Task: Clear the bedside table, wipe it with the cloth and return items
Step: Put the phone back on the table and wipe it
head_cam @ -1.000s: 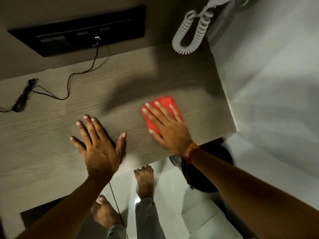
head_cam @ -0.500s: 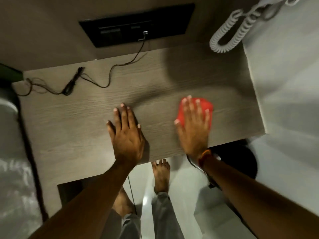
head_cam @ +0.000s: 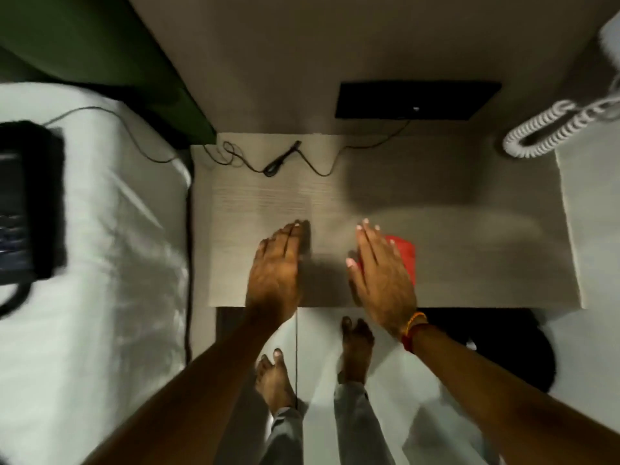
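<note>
You wipe the bedside table (head_cam: 469,263) with the red cloth (head_cam: 404,260).
Your right hand (head_cam: 380,276) lies flat, fingers straight, pressing the cloth near the front edge; it shows only on the right side of your fingers. Your left hand (head_cam: 276,266) rests flat and empty beside it. The cloth's shape is mostly hidden.

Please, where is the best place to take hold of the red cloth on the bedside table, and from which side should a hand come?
The red cloth lies flat under the right hand, so only its right part shows. Probably best to pinch that free right edge, coming from above and from the right. The bedside table is bare there, and the left hand rests flat well away.
</note>
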